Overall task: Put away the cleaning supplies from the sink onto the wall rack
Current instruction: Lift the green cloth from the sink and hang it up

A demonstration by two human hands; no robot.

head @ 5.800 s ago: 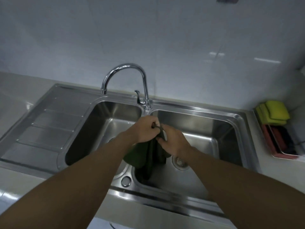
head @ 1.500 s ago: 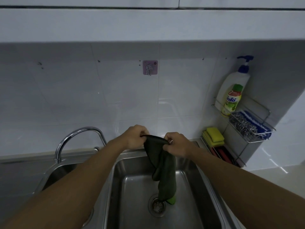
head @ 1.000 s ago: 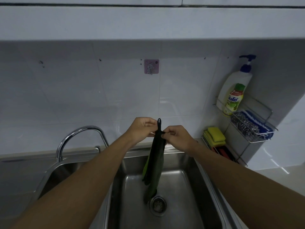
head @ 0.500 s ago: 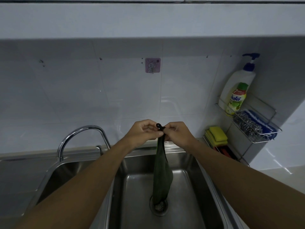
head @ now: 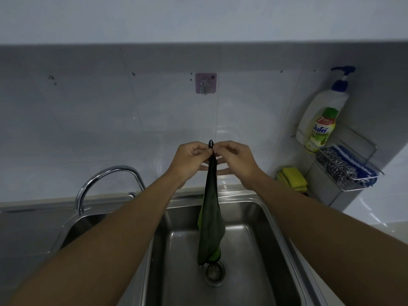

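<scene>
Grip of left hand and right hand pinching top of cloth, rest hanging below

Ahead of me stands a wall of glossy white tiles, grey in the dim light; a few small dark holes dot its upper row; a pale overhang juts out above and shades the wall's top; soft glare sits on the middle tiles; to my right a tiled pier meets a white counter.
</scene>
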